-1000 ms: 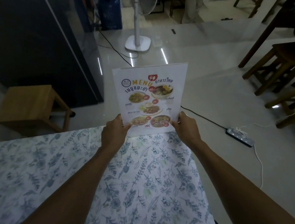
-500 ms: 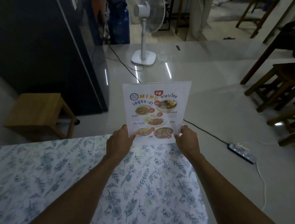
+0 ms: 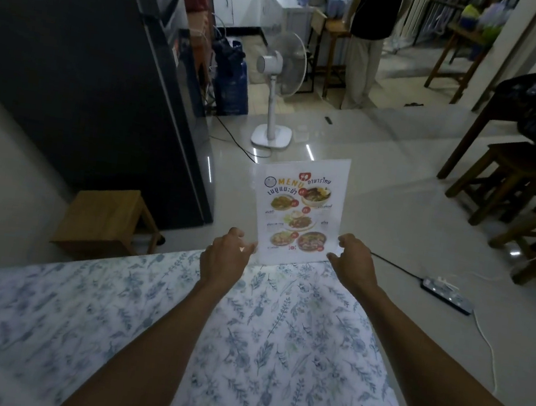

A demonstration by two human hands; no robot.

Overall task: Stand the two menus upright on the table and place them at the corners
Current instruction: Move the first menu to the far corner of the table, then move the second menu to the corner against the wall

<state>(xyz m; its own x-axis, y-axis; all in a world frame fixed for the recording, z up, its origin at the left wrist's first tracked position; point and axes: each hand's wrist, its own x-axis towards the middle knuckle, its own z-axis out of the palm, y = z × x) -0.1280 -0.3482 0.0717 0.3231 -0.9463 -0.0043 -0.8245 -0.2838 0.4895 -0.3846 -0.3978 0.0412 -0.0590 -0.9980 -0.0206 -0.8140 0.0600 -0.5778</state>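
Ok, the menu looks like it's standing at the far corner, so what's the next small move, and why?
Probably draw both hands straight back, slowly, ready to catch. The menu stands upright at the far corner of the floral tablecloth. The left hand and right hand sit open at its lower edges, fingertips at most brushing it. Only one menu is in view, so the second likely comes next.

One head-worn wide-angle view looks forward and down from close above the desk (image 3: 291,357), across its far corner to the floor (image 3: 379,189) beyond.
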